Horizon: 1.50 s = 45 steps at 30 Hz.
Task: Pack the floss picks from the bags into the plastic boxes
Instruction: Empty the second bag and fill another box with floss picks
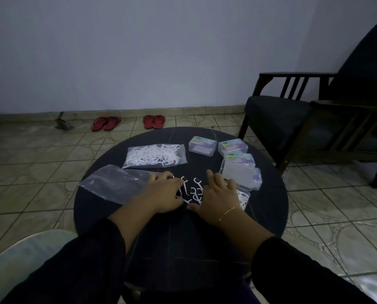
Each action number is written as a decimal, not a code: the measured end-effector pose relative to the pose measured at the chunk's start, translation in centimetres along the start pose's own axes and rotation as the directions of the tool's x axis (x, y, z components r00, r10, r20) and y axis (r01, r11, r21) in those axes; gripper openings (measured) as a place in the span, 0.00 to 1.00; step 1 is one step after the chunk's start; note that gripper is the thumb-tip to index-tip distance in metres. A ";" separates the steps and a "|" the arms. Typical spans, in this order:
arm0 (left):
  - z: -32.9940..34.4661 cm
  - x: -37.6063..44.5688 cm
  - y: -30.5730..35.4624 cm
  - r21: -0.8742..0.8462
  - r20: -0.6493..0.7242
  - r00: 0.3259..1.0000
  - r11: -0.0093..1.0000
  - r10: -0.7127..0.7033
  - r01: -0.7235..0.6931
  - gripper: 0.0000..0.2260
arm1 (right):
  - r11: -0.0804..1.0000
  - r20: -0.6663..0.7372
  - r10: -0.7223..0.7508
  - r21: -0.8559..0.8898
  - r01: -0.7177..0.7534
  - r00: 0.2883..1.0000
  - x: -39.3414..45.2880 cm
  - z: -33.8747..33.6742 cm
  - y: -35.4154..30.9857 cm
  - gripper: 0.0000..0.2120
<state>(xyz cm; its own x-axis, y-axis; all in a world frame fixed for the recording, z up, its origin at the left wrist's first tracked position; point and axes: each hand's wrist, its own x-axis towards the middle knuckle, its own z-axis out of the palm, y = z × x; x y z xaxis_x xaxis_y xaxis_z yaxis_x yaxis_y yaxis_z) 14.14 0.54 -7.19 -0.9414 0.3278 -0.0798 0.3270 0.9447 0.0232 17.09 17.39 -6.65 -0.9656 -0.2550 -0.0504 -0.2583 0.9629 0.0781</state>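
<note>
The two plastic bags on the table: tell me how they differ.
The far bag is full of white floss picks and lies flat, untouched. The near bag looks empty, and the left hand rests at its mouth. Both are clear and lie on the round table.

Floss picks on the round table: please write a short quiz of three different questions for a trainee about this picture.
1. True or false: the full bag lies farther from the person than the empty bag.
2. Where do the loose floss picks lie? A) on the floor B) between the two hands C) on the chair
3. Fill in: the bracelet is on the ___ wrist.

Key: 1 true; 2 B, between left hand and right hand; 3 right.
</note>
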 end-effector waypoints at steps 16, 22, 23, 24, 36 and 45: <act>0.6 1.7 -0.7 0.149 -0.024 0.992 0.982 0.125 -0.120 0.24 | 0.998 0.047 0.045 0.041 -0.047 0.998 0.9 0.0 0.1 0.20; -0.3 2.4 -0.6 0.227 -0.076 0.977 0.957 0.200 -0.179 0.16 | 0.990 -0.019 0.075 0.122 -0.072 0.997 0.7 0.0 0.3 0.16; -0.5 2.3 -0.5 0.229 -0.068 0.977 0.956 0.203 -0.183 0.15 | 0.988 -0.018 0.080 0.134 -0.077 0.997 0.8 0.0 0.2 0.17; -0.5 2.3 -0.4 0.226 -0.063 0.977 0.956 0.204 -0.185 0.14 | 0.986 -0.014 0.084 0.142 -0.082 0.996 0.7 0.1 0.1 0.18; -0.7 1.8 -0.1 0.166 -0.034 0.989 0.977 0.144 -0.137 0.06 | 0.990 0.089 0.066 0.117 -0.076 0.994 1.4 -0.6 -0.1 0.15; -0.7 0.8 0.6 0.153 -0.081 0.989 0.982 0.126 -0.113 0.07 | 0.974 0.005 0.118 0.196 -0.116 0.993 -0.1 -1.1 0.6 0.13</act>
<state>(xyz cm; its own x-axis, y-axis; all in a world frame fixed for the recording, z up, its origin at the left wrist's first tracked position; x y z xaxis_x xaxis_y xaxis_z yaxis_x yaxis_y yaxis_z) 13.53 1.41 -6.55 -0.8961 0.4438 0.0046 0.4400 0.8898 -0.1209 16.96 17.84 -5.47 -0.9892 -0.1394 -0.0461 -0.1335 0.9846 -0.1129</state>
